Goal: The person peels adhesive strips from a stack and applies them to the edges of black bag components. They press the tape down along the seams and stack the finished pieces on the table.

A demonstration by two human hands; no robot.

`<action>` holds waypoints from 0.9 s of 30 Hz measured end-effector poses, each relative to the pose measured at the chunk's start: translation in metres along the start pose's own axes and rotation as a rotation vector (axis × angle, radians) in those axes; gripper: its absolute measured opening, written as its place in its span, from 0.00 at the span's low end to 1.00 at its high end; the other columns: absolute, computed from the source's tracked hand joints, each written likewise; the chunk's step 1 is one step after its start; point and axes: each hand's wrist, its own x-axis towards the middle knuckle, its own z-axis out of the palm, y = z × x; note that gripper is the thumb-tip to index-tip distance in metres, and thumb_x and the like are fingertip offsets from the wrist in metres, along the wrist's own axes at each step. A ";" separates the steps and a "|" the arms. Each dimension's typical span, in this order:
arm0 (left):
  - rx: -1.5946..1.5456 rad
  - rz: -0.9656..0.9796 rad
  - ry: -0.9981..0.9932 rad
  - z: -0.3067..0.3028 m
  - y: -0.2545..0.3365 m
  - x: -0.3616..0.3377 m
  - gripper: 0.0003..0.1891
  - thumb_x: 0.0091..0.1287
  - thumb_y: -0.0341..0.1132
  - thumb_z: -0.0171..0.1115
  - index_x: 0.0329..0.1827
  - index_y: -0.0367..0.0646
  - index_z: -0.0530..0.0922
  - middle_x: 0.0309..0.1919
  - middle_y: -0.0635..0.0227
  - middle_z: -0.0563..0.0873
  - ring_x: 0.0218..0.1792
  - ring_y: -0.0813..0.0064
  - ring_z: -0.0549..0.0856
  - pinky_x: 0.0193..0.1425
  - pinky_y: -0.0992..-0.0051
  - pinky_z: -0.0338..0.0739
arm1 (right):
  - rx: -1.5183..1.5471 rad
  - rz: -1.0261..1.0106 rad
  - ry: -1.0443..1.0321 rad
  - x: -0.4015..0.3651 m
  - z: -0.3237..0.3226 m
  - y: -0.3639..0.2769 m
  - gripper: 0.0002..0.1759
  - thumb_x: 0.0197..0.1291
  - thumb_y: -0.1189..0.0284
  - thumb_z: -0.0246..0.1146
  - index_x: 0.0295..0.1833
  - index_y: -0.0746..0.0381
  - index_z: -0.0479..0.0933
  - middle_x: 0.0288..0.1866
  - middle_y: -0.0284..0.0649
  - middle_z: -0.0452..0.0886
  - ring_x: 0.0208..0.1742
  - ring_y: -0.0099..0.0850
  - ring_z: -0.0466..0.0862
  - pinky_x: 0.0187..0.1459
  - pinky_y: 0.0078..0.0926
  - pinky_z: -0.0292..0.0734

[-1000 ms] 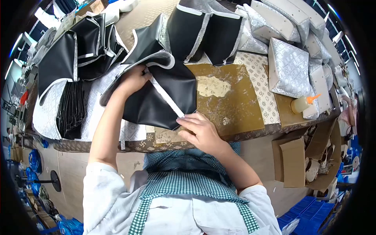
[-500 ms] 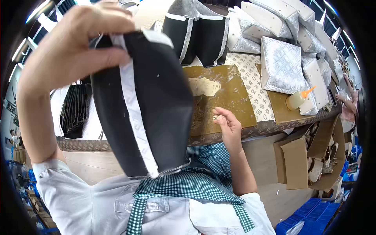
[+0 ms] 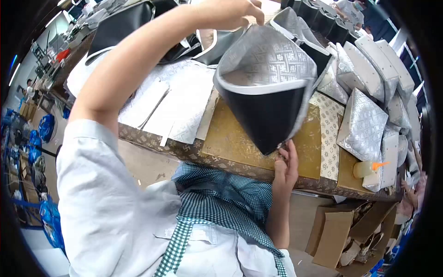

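Note:
My left hand (image 3: 233, 15) is at the top with its fingers bent down on the upper rim of a black bag body (image 3: 265, 111). The bag body gapes toward me, showing silver patterned lining (image 3: 272, 60) and a pale edge band. It hangs tilted, its pointed lower corner over a brown glue-marked board (image 3: 219, 134). At that corner is my right hand (image 3: 285, 168), fingers curled and fingertips close together beside the black material. What lies between those fingertips is too small to make out. Behind, another black and silver bag body (image 3: 316, 51) is partly hidden.
Silver quilted bags (image 3: 364, 120) are piled on the right. A glue bottle (image 3: 362, 169) with an orange nozzle stands by them. White sheets (image 3: 184, 101) and black bag pieces (image 3: 122, 30) lie left. An open cardboard box (image 3: 334, 235) sits below the table's right side.
My left hand has gone from near my face at the left to the far side of the table. The bag body now shows its open, lined side; my right hand is at its corner.

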 end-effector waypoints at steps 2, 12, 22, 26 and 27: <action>-0.008 -0.088 0.013 0.026 0.002 -0.017 0.19 0.67 0.27 0.59 0.61 0.53 0.79 0.53 0.66 0.82 0.48 0.63 0.85 0.55 0.65 0.80 | -0.328 0.000 -0.068 0.000 0.016 0.001 0.33 0.62 0.77 0.60 0.74 0.65 0.64 0.74 0.49 0.65 0.70 0.40 0.70 0.66 0.32 0.69; -0.399 -0.848 -0.049 0.123 0.024 -0.238 0.17 0.66 0.44 0.66 0.52 0.41 0.84 0.43 0.59 0.85 0.41 0.61 0.86 0.50 0.64 0.79 | -0.094 -0.055 0.175 -0.005 0.021 0.006 0.16 0.67 0.83 0.56 0.59 0.69 0.75 0.60 0.43 0.73 0.44 0.21 0.76 0.46 0.15 0.74; -0.398 -0.925 -0.136 0.167 0.023 -0.237 0.11 0.65 0.35 0.62 0.48 0.47 0.85 0.45 0.60 0.81 0.46 0.60 0.83 0.52 0.64 0.78 | -0.231 -0.179 -0.107 -0.009 0.053 -0.004 0.10 0.63 0.78 0.63 0.50 0.65 0.81 0.48 0.44 0.83 0.40 0.28 0.82 0.42 0.21 0.77; -0.573 -0.898 -0.031 0.177 0.005 -0.243 0.04 0.63 0.31 0.63 0.36 0.40 0.81 0.37 0.64 0.82 0.37 0.70 0.83 0.44 0.70 0.76 | -0.219 -0.068 -0.127 -0.017 0.051 -0.008 0.09 0.62 0.78 0.64 0.48 0.66 0.81 0.47 0.45 0.84 0.42 0.31 0.84 0.43 0.23 0.79; -0.648 -0.898 0.000 0.174 0.004 -0.245 0.04 0.63 0.30 0.63 0.36 0.40 0.81 0.35 0.65 0.82 0.35 0.72 0.82 0.43 0.71 0.76 | -0.213 -0.091 -0.137 -0.018 0.053 -0.009 0.09 0.62 0.79 0.64 0.48 0.66 0.81 0.47 0.44 0.84 0.42 0.30 0.84 0.43 0.22 0.79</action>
